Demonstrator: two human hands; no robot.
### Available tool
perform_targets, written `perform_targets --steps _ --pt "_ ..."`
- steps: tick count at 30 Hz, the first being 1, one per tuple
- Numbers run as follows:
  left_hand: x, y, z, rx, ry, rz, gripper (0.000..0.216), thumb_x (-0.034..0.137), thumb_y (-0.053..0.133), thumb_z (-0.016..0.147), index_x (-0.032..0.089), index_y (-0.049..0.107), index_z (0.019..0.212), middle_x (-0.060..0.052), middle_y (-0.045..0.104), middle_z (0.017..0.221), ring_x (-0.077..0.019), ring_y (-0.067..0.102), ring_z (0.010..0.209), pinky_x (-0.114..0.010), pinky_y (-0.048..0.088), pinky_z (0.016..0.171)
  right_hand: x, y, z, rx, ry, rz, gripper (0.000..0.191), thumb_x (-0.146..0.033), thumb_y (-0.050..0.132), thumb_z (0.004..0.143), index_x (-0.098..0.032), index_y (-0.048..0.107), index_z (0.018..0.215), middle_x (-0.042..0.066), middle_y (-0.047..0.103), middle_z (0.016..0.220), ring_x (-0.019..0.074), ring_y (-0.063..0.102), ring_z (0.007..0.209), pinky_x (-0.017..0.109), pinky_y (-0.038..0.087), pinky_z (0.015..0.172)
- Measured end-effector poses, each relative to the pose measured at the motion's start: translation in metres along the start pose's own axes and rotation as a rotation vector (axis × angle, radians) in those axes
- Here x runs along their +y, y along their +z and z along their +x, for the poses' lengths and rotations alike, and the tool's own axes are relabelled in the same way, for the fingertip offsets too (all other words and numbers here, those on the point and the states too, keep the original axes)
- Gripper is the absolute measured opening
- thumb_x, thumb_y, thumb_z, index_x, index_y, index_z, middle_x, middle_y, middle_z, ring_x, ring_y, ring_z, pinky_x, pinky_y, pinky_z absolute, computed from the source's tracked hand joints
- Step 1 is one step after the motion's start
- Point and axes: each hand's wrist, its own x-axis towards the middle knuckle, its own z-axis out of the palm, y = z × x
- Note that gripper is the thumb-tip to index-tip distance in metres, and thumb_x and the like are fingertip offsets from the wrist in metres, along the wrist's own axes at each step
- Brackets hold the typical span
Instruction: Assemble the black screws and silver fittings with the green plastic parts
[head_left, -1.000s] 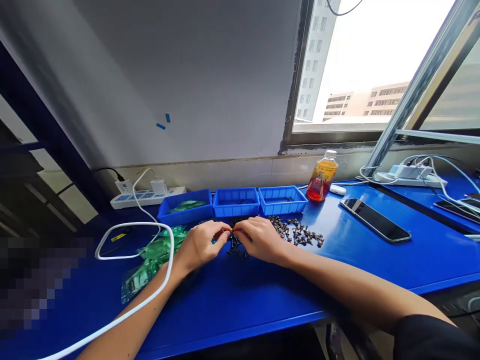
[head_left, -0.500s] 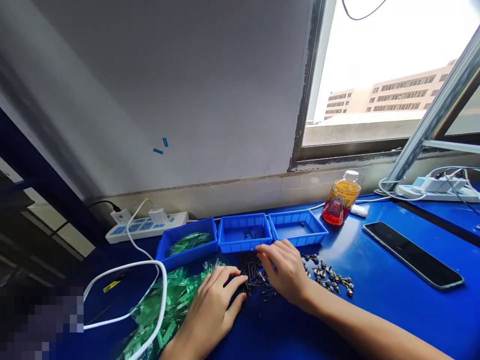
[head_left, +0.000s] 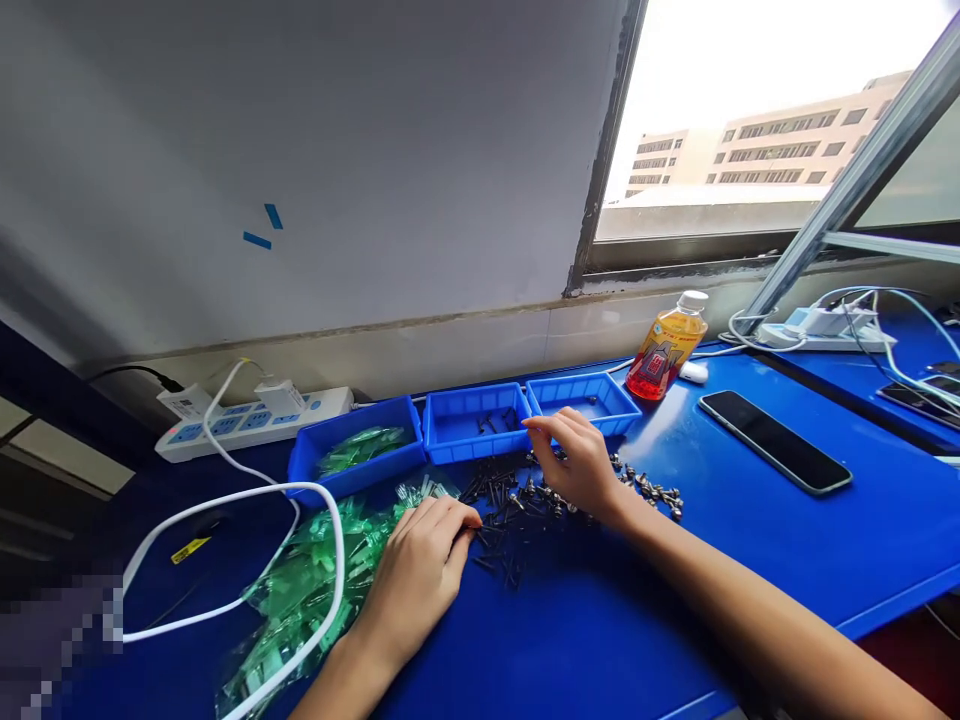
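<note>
A loose heap of small dark screws (head_left: 517,500) lies on the blue table (head_left: 750,530), in front of three blue bins. My left hand (head_left: 420,575) rests palm down at the heap's left edge, fingers together and flat, beside a pile of green plastic bags (head_left: 307,590). My right hand (head_left: 574,460) hovers over the heap near the gap between the middle bin (head_left: 472,425) and the right bin (head_left: 589,395), its thumb and fingertips pinched together; what they hold is too small to make out. The left bin (head_left: 352,455) holds green bags.
A white cable (head_left: 247,500) loops over the table's left part from a power strip (head_left: 247,420) at the wall. An orange drink bottle (head_left: 666,348) stands behind the right bin. A black phone (head_left: 776,442) lies at right. More cables and a second power strip (head_left: 817,325) sit far right.
My right hand has lifted from the screw heap and moved back toward the bins, fingers now pinched. My left hand stays at the heap's left edge. The camera has shifted a little.
</note>
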Motion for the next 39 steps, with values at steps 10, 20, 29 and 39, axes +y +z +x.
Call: perform_targets --steps 10,20,29,39 --pt "-0.002 -0.004 0.002 0.078 -0.039 -0.098 0.021 0.012 0.041 0.078 0.021 0.060 0.082 -0.001 0.066 0.080 -0.0167 0.061 0.077 -0.030 0.049 0.071 0.018 -0.051 0.012 -0.582 0.134 0.004 0.014 -0.015 0.051 0.078 -0.017 0.061 0.068 0.001 0.061 0.062 0.0112 0.053 0.057 0.022 0.039 0.055" --pt "0.003 -0.004 0.009 -0.027 -0.020 -0.006 0.020 0.027 0.043 0.082 0.020 0.061 0.087 -0.003 0.066 0.083 -0.0192 0.061 0.080 -0.033 0.047 0.077 -0.009 -0.031 -0.001 -0.967 0.209 -0.125 0.017 -0.015 0.054 0.077 -0.016 0.061 0.093 0.008 0.063 0.088 0.0179 0.057 0.086 0.025 0.041 0.071" --pt "0.009 -0.007 0.008 -0.018 0.094 0.096 0.022 0.024 0.041 0.082 0.018 0.062 0.087 -0.006 0.066 0.086 -0.0201 0.059 0.084 -0.032 0.047 0.079 -0.020 -0.015 -0.012 -0.714 0.113 0.082 0.015 -0.005 0.051 0.074 -0.016 0.058 0.082 0.005 0.057 0.084 0.0145 0.053 0.077 0.025 0.041 0.072" --pt "0.002 -0.029 0.026 0.099 0.018 -0.021 0.034 0.043 0.039 0.080 0.016 0.059 0.081 -0.008 0.067 0.080 -0.0201 0.060 0.071 -0.030 0.045 0.066 -0.064 0.007 0.016 -0.580 0.034 0.053 0.027 -0.004 0.043 0.076 -0.016 0.048 0.099 0.007 0.060 0.089 0.0175 0.056 0.077 0.027 0.042 0.067"
